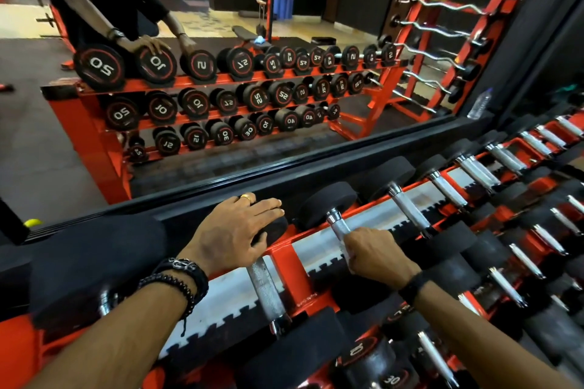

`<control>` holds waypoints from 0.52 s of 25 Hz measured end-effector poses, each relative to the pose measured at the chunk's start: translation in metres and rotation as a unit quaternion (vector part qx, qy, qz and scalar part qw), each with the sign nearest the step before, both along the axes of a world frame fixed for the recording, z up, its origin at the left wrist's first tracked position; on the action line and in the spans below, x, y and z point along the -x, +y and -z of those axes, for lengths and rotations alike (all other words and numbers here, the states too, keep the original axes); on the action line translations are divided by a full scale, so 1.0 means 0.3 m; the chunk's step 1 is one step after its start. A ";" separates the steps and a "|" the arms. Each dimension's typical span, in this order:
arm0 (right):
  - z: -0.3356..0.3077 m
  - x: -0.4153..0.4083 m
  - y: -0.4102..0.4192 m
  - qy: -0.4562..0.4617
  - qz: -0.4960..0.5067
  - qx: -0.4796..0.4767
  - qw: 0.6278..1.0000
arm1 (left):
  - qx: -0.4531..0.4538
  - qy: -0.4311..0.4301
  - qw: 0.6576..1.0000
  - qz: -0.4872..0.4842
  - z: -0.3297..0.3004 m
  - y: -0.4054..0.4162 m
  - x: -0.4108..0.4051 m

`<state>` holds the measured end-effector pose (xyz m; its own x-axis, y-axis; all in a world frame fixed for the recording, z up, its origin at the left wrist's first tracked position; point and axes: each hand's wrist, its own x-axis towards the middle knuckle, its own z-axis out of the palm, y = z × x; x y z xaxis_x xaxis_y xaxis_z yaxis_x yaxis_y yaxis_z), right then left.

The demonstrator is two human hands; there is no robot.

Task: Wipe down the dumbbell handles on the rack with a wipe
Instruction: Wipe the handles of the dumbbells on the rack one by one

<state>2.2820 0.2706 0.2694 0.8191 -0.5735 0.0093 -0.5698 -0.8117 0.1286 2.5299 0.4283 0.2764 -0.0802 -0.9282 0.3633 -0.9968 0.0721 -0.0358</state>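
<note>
A red dumbbell rack [286, 265] runs from lower left to upper right, its top row full of black dumbbells with knurled chrome handles. My left hand [234, 230] rests flat, fingers straight, on the black far head [273, 230] of one dumbbell; that dumbbell's handle [265, 287] shows below my palm. My right hand [379, 254] grips the handle [339, 226] of the neighbouring dumbbell, with a bit of white wipe [347, 257] showing at the edge of the fist. Most of the wipe is hidden inside the hand.
A wall mirror [221, 73] directly behind the rack reflects the rack, a person and a red barbell stand. More chrome handles [410, 211] continue to the right. Lower shelves hold larger dumbbells [366, 357]. A big black dumbbell head [94, 262] sits at left. A water bottle [478, 104] stands by the mirror frame.
</note>
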 end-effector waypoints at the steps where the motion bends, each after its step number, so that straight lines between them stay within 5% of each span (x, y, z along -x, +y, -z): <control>1: 0.010 -0.014 -0.009 -0.026 0.007 -0.005 1.000 | -0.002 0.000 1.000 -0.003 -0.001 0.001 0.001; 7: 0.067 -0.078 -0.072 -0.248 0.035 -0.110 0.962 | -0.006 -0.005 1.000 -0.008 -0.007 0.005 0.002; 13: 0.045 0.040 -0.067 -0.173 0.134 -0.186 0.958 | -0.003 -0.008 1.000 -0.005 -0.005 0.004 0.000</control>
